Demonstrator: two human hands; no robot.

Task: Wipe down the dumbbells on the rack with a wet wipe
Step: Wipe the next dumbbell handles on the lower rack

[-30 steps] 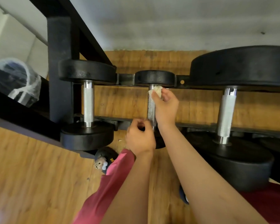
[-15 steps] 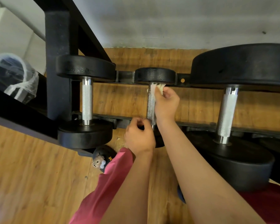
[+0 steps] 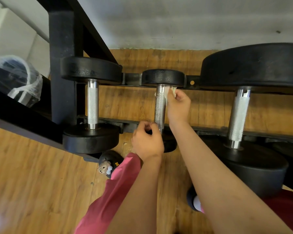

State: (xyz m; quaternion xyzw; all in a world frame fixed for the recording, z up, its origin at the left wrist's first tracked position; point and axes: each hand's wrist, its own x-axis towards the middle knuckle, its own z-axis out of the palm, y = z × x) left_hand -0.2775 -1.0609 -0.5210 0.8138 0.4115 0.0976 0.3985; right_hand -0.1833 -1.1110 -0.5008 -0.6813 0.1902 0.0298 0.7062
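Head camera looks down on a black rack (image 3: 62,68) holding three dumbbells. The right hand (image 3: 178,107) pinches a crumpled wet wipe (image 3: 169,92) against the knurled handle of the middle dumbbell (image 3: 159,108). The wipe now sits at the far end of the handle, just under the far head, a little higher than a second ago. The left hand (image 3: 147,142) has not moved: its fingers stay curled round the near end of the same handle. The left dumbbell (image 3: 92,102) and the large right dumbbell (image 3: 238,115) lie on the rack to either side, untouched. Below on the wood floor (image 3: 32,183) are a pink trouser leg (image 3: 118,183) and a slipper (image 3: 109,163).
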